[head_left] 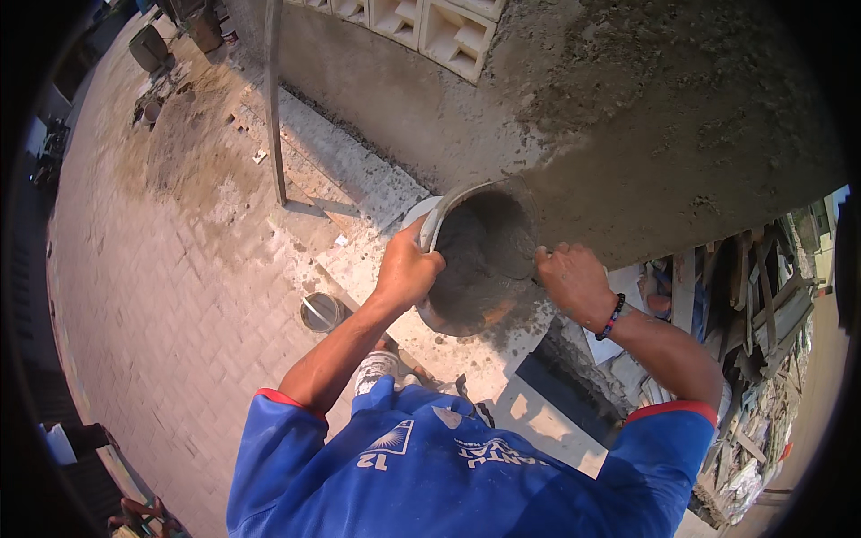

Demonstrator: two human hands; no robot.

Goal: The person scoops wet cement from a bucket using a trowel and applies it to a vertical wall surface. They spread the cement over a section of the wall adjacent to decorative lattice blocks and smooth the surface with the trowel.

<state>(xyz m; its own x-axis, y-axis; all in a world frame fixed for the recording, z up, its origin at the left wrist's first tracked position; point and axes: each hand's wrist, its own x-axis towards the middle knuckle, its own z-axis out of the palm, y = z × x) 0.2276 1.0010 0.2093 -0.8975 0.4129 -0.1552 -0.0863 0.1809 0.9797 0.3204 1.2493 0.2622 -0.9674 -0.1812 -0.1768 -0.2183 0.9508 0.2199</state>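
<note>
I should brace the bucket [456, 197] firmly: left hand [408, 267] clamped on its left edge; right hand [574, 282] curled, its hold unclear.

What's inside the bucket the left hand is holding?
The bucket in the left hand holds a grey, mortar-like mix with an uneven surface. The bottom is covered by it; anything buried can't be seen.

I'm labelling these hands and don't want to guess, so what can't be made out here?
- Head view: anything the right hand may grip, covered by its own curled fingers.
- Head view: most fingertips of the left hand, hidden by the hand itself and the bucket.
- Head view: the bucket's floor, covered by the grey mix.
- Head view: the tops of the pale openwork blocks, cut off by the upper edge.
</note>
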